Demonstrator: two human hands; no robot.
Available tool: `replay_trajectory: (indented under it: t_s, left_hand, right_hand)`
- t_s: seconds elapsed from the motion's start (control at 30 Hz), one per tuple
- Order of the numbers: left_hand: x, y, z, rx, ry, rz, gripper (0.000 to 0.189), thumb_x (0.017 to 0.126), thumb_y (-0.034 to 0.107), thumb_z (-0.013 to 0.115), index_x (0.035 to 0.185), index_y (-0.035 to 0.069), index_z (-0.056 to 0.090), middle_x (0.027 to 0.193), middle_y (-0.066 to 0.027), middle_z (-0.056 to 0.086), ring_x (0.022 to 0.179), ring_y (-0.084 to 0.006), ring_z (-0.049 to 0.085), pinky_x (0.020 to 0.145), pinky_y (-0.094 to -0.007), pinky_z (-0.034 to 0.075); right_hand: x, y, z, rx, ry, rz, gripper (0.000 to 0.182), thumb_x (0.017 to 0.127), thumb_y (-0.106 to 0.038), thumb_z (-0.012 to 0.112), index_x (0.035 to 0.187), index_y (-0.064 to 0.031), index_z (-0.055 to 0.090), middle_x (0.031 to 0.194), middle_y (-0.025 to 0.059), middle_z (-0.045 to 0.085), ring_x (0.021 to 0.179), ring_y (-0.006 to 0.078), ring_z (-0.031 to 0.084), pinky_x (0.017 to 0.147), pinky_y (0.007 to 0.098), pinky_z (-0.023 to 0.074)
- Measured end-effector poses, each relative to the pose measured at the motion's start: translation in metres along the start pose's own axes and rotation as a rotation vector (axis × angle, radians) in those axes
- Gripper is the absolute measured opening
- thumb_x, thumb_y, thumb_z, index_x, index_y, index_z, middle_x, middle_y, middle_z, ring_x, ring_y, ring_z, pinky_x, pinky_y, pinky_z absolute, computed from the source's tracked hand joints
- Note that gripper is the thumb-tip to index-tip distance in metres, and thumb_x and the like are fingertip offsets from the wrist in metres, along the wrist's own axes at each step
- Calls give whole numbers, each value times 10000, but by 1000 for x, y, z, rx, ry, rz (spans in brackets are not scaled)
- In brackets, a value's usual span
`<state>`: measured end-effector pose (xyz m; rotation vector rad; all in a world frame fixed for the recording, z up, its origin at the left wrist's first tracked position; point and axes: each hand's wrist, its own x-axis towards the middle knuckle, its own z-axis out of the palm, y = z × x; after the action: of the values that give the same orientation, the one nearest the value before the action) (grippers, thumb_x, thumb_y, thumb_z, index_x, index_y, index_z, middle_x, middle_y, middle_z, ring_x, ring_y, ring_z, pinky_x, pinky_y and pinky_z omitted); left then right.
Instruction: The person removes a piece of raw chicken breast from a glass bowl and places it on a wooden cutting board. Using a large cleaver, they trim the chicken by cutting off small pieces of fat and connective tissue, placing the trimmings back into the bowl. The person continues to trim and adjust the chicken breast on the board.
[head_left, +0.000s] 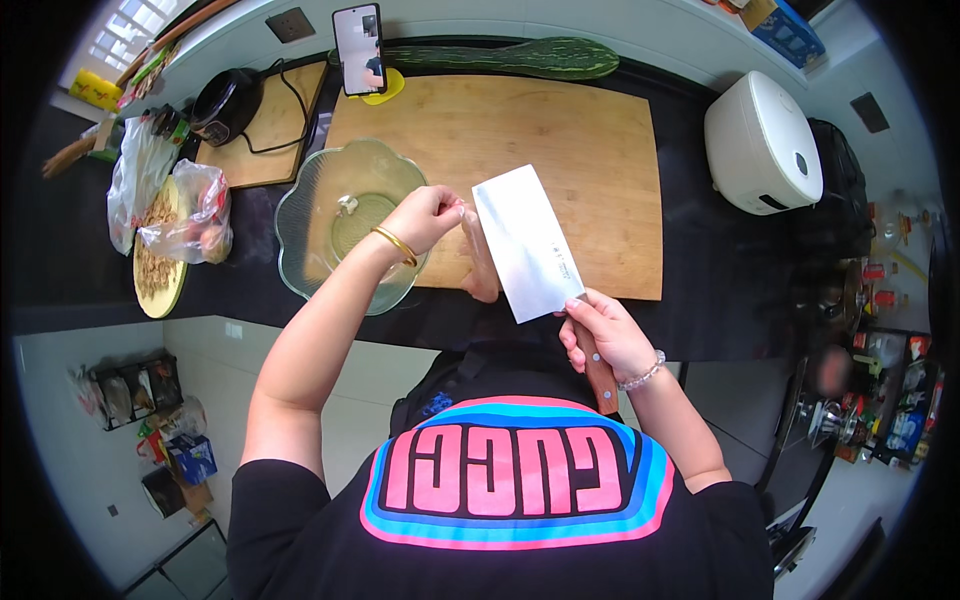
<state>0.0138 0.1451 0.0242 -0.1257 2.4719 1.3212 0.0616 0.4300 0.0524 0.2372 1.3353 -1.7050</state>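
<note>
My right hand (607, 334) grips the wooden handle of a Chinese cleaver (529, 244), whose broad blade points up and left above a bamboo cutting board (585, 135). My left hand (439, 214), with a gold bangle at its wrist, pinches the top end of a strip of pale raw meat (480, 259). That strip hangs down just left of the blade, its lower end at the board's near edge. A scalloped glass bowl (304, 187) overlaps the board's left side, partly behind my left wrist, with a small pale piece of something inside it.
Behind the board lies a long green gourd (555, 58), with a phone (360, 52) upright on a yellow stand. A white rice cooker (765, 142) stands right. To the left are a smaller board (255, 157), a black corded appliance (225, 105), plastic bags (199, 214) and a yellow plate (169, 296).
</note>
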Motion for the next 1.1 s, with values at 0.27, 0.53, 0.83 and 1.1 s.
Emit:
replay_trajectory:
  t_s: [0.27, 0.53, 0.83, 1.1]
  left_hand:
    - [2, -19, -13, -72, -52, -20, 222, 872, 185, 550, 898, -34, 575, 727, 19, 523, 672, -55, 445, 607, -218, 399]
    - [4, -3, -16, 118, -115, 76, 235, 865, 181, 527, 838, -47, 581, 663, -40, 556, 604, -85, 453, 573, -250, 402]
    - [11, 23, -12, 301, -189, 168, 219, 833, 163, 530, 827, -51, 578, 685, -123, 598, 638, -180, 558, 619, -305, 452]
    - [25, 36, -22, 425, -235, 194, 218, 810, 165, 539, 801, -47, 588, 726, -153, 627, 669, -253, 599, 649, -332, 469]
  right_hand:
    - [1, 15, 23, 72, 18, -48, 202, 935, -226, 442, 900, -33, 492, 595, 47, 528, 419, 101, 489, 389, 227, 423]
    - [5, 39, 55, 185, 67, -106, 202, 929, -232, 458, 898, -35, 489, 599, 53, 534, 420, 111, 495, 390, 236, 421]
    - [2, 53, 67, 359, 116, -150, 192, 928, -235, 459, 910, -45, 486, 609, 58, 529, 429, 121, 490, 398, 248, 429]
    - [3, 41, 57, 469, 19, -130, 224, 927, -241, 452, 922, -19, 482, 638, 63, 517, 458, 118, 488, 409, 262, 441]
